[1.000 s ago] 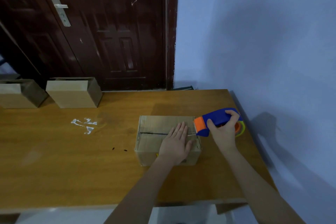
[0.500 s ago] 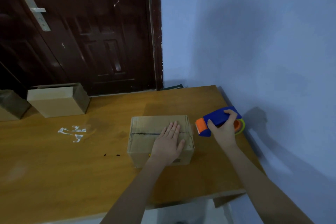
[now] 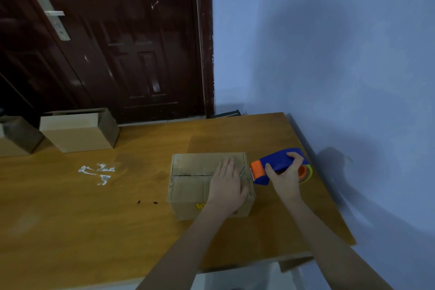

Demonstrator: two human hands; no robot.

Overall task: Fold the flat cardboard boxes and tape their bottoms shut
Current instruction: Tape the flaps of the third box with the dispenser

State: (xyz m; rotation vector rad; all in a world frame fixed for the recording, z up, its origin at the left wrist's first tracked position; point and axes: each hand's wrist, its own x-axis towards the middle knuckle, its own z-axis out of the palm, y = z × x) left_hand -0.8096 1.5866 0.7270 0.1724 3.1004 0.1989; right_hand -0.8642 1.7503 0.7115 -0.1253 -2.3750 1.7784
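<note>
A folded cardboard box (image 3: 190, 183) stands on the wooden table (image 3: 94, 219) with its flaps shut and a dark seam across the top. My left hand (image 3: 227, 183) lies flat on the right half of the flaps, fingers straight, pressing them down. My right hand (image 3: 286, 175) grips a blue and orange tape dispenser (image 3: 273, 163) just off the box's right edge, its orange mouth touching or nearly touching that edge. A shiny strip of tape shows near my left fingertips.
Two more folded boxes stand at the back left, one (image 3: 80, 129) whole and one (image 3: 16, 136) cut by the frame edge. White scraps (image 3: 97, 173) lie on the table. A dark door (image 3: 106, 37) rises behind, and the blue wall (image 3: 341, 66) borders the table's right side.
The view has shifted. The dispenser's orange mouth has moved back toward the box's right edge after drawing slightly away. My left hand stays flat on the flaps.
</note>
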